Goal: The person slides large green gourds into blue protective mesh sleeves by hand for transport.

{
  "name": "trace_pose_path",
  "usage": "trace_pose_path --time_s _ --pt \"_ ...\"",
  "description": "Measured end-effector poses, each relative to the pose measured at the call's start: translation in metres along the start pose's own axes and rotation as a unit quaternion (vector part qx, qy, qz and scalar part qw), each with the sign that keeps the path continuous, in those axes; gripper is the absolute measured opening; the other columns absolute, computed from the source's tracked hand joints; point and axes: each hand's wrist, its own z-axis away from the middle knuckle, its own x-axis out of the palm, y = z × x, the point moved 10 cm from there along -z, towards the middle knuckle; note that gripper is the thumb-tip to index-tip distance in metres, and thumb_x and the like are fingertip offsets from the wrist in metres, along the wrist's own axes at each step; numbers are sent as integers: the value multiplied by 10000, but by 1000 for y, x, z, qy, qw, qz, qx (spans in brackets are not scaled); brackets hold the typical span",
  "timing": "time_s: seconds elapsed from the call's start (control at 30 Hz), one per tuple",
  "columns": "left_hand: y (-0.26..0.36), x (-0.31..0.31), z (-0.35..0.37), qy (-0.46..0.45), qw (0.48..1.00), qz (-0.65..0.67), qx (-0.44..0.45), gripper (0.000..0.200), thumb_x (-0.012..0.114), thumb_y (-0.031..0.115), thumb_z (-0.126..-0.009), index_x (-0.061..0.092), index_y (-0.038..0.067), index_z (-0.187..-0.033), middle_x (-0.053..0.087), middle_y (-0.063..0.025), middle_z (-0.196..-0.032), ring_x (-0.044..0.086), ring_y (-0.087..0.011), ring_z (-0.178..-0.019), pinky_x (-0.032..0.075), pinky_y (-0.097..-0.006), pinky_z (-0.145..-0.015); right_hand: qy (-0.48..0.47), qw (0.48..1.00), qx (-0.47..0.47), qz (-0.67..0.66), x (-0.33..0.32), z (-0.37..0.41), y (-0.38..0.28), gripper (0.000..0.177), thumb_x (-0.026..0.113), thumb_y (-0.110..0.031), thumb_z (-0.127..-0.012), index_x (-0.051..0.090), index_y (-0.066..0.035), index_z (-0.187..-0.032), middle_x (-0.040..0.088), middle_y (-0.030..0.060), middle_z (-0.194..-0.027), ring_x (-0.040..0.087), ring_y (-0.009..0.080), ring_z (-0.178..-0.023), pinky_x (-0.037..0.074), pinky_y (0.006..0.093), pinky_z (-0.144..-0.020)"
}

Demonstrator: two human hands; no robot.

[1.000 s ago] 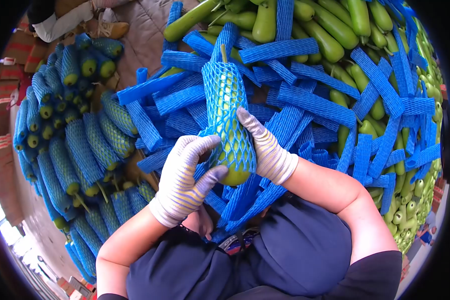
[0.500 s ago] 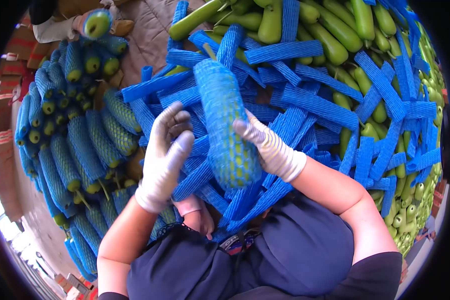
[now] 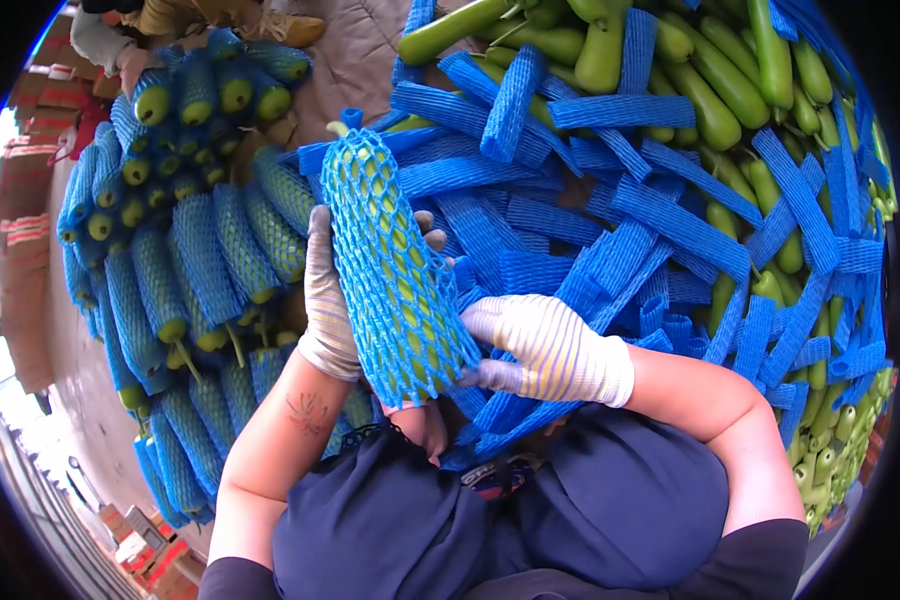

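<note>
A green gourd in a blue foam net (image 3: 395,270) is between my two gloved hands, its stem end pointing up and away from me. My left hand (image 3: 332,295) is wrapped round its left side and underneath, with fingertips showing on the far side. My right hand (image 3: 550,350) pinches the net near the lower right end. Loose blue foam nets (image 3: 550,215) lie in a heap just beyond and to the right. Netted gourds (image 3: 205,255) are stacked in rows at the left.
Bare green gourds (image 3: 710,90) are piled at the upper right, some under blue nets. Another person's hand (image 3: 133,68) touches the netted stack at the upper left. Cardboard boxes (image 3: 25,240) line the far left. A brown cover (image 3: 355,60) lies at the top.
My left hand, apart from the gourd before, now holds it. The gourd has moved left and nearer. My right hand has shifted to its lower end. The other person's netted gourd is lowered onto the stack.
</note>
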Motion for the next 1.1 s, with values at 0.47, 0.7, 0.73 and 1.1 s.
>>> trace_pose_path --time_s 0.47,0.7,0.73,1.1 --pt "9 -33 21 51 998 -12 -35 918 558 729 -805 499 -33 -1313 645 -222 -1141 661 -352 -998 546 -478 -884 -169 964 -166 126 37 13 -51 362 670 -411 -832 618 -53 -835 614 107 -733 632 302 -673 504 405 -609" --pt "128 -57 115 184 961 -169 121 733 618 523 -870 468 -18 -1340 643 -199 -1126 672 -292 -957 572 -431 -820 -134 979 -54 144 20 24 -13 397 672 -350 -834 649 -37 -1076 691 130 -923 667 320 -830 528 412 -733" --pt "152 -60 139 221 938 -221 148 714 626 508 -870 476 -18 -1329 647 -192 -1116 673 -281 -940 571 -420 -813 -139 979 -44 143 23 25 -9 391 669 -337 -838 646 -35 -1084 690 134 -926 667 323 -834 529 412 -738" --pt "424 -51 313 555 260 -770 179 899 739 194 -800 221 149 -1533 537 -202 -1331 531 -342 -1218 431 -399 -1020 -141 975 -26 170 39 12 7 382 668 -290 -841 635 -14 -1102 680 158 -925 660 341 -824 529 421 -728"
